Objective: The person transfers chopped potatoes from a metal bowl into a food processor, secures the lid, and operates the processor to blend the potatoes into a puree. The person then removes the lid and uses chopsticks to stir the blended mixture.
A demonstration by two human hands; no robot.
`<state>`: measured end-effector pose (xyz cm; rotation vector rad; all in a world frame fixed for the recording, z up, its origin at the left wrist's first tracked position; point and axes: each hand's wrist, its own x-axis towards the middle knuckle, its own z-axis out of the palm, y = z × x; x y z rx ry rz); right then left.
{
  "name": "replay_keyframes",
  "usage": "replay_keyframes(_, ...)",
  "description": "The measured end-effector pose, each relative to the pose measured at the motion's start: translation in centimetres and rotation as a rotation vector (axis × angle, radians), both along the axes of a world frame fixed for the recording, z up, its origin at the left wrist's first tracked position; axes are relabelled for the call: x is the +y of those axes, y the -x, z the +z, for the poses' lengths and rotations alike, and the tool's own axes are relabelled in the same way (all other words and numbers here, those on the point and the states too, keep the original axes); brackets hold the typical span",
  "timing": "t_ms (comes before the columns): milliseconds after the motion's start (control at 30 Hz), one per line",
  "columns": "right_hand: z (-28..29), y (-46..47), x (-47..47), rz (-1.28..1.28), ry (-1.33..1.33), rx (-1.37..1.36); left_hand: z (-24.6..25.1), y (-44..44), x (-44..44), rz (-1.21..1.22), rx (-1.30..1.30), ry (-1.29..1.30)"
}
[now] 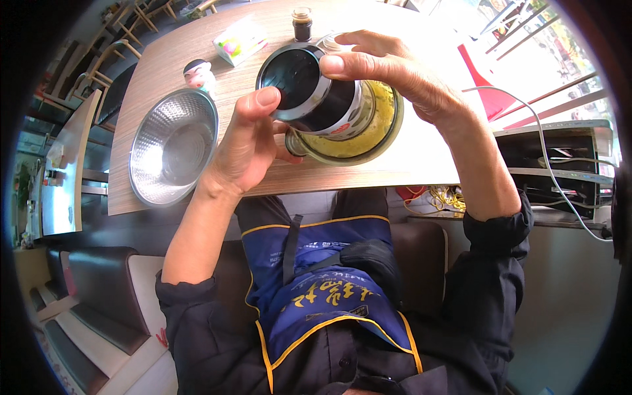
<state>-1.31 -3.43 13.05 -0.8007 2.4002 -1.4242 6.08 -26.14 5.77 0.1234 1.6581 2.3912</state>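
Both my hands hold a glass jar of dark contents point(326, 106), tilted over a large glass vessel with yellow-green contents point(377, 138). My left hand point(247, 140) has its thumb on the jar's near left rim, its other fingers partly hidden behind the jar. My right hand point(395, 69) grips the jar's right side with thumb and fingers. The jar bears a printed label, and its round end faces me. Whether the jar touches the vessel I cannot tell. A dimpled metal bowl point(173, 148) stands to the left on the wood-look table point(256, 183).
A small figurine point(199, 76), a tissue pack point(240, 42) and a small bottle of dark liquid point(302, 24) stand towards the far side. A red object point(486, 94) lies at the right edge. A white cable point(543, 143) loops near the black shelf rack point(553, 153).
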Motion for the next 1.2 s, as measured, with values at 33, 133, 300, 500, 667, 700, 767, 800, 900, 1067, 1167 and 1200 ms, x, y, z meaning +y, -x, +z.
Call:
replay_keyframes(33, 0.2, -0.1, -0.2, -0.006, -0.008, -0.001, -0.2, -0.1, 0.0, 0.004, -0.001, -0.009)
replay_keyframes(133, 0.7, -0.5, -0.5, -0.015, -0.051, 0.005, -0.8, -0.3, -0.1, 0.04, 0.021, -0.044)
replay_keyframes(300, 0.3, -0.5, 0.1, -0.035, -0.096, 0.066, -2.0, -0.6, -0.1, -0.031, 0.047, -0.066)
replay_keyframes(500, 0.6, 0.2, 0.0, -0.126, -0.199, 0.179, -2.7, 0.2, 0.5, 0.01, 0.126, -0.056)
replay_keyframes(667, 4.9, -3.0, -0.5, 0.023, -0.081, -0.195, -2.2, 0.7, 1.1, 0.016, 0.163, -0.044)
replay_keyframes(700, 5.1, -3.8, -0.9, -0.044, -0.157, -0.096, -2.2, 0.9, 1.2, 0.015, 0.151, -0.036)
replay_keyframes(767, 6.1, -4.0, -1.3, -0.057, -0.195, -0.107, -2.2, 0.9, 1.3, 0.022, 0.093, -0.007)
replay_keyframes(800, 7.1, -3.7, -1.2, -0.005, -0.156, -0.215, -2.2, 0.9, 1.2, 0.007, 0.104, 0.0)
replay_keyframes(900, 6.6, -3.1, -1.1, 0.059, -0.135, -0.218, -2.7, 0.7, 1.1, 0.019, 0.104, -0.013)
replay_keyframes(1067, 5.5, -2.4, -0.6, 0.23, -0.065, -0.138, -3.2, 1.0, 1.0, 0.013, 0.139, -0.052)
replay_keyframes(1167, 5.7, -2.3, -0.4, 0.112, -0.143, -0.117, -3.0, 1.2, 1.2, 0.023, 0.168, -0.044)
replay_keyframes(1200, 5.8, -2.4, -0.4, 0.076, -0.16, -0.136, -2.9, 1.3, 1.4, 0.031, 0.177, -0.043)
